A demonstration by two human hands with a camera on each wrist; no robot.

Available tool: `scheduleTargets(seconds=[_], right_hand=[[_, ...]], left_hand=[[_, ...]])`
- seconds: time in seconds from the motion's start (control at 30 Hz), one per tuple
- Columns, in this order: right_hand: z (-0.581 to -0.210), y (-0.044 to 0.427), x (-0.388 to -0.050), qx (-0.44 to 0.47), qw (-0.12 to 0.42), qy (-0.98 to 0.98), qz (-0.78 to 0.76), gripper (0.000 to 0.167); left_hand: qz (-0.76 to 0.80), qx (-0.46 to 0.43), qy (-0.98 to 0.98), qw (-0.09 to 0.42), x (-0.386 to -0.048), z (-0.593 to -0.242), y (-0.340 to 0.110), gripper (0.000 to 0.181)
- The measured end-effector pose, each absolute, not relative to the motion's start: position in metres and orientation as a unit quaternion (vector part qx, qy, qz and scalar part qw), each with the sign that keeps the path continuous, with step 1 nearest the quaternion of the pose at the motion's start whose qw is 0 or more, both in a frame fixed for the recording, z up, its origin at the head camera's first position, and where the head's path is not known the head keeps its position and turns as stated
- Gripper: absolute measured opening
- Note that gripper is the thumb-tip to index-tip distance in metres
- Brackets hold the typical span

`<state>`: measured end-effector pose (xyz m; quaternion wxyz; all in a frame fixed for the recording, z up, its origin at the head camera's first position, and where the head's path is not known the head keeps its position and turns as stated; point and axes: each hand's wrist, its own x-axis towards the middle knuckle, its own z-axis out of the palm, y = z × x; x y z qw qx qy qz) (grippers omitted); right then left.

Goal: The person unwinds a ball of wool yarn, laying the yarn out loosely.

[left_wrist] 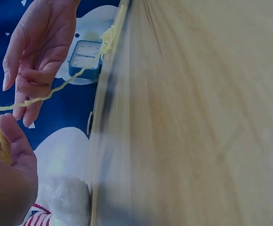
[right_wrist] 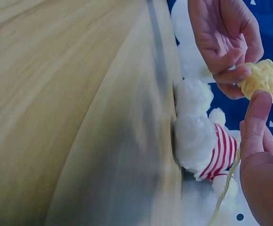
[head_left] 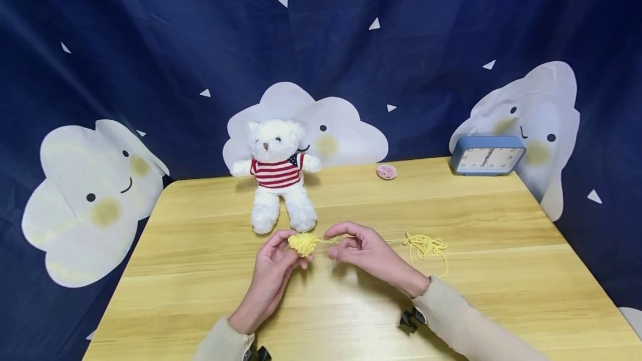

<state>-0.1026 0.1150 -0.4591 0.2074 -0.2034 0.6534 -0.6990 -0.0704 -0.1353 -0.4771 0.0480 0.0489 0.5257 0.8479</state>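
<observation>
1. Pinching the yellow bundle (head_left: pixel 302 244) just in front of the teddy bear (head_left: pixel 277 174): left hand's grip (head_left: pixel 273 269)!
2. Right hand's grip (head_left: pixel 368 252): bent fingers by the strand (head_left: pixel 326 240), can't tell if holding.
3. Plenty looks gathered; a loose tangle (head_left: pixel 423 245), right of the teddy bear, seems left.
4. Lumpy bundle, no clear long axis; strand trails rightward, away from the teddy bear.

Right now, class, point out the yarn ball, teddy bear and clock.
Yarn ball (right_wrist: pixel 262 79): right wrist view, on its wound strands.
Teddy bear (head_left: pixel 277 175): head view, on its striped torso.
Clock (head_left: pixel 487 158): head view, on its dial.
</observation>
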Motion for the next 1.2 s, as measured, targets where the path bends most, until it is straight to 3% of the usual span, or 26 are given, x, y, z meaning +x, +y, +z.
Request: scheduleTargets(seconds=[0.33,0.57,1.2], right_hand=[[-0.452,0.118,-0.100,-0.176,0.171,0.687,-0.684,0.020],[-0.453,0.136,-0.101,-0.152,0.130,0.709,-0.676,0.015],[-0.459,0.185,-0.089,-0.097,0.074,0.717,-0.686,0.026]], left_hand=[[0.850,0.037,0.524,0.045,-0.071,-0.474,-0.133,0.026],[0.852,0.033,0.520,0.042,-0.070,-0.475,-0.136,0.026],[0.860,0.035,0.509,0.001,-0.069,-0.472,-0.144,0.018]])
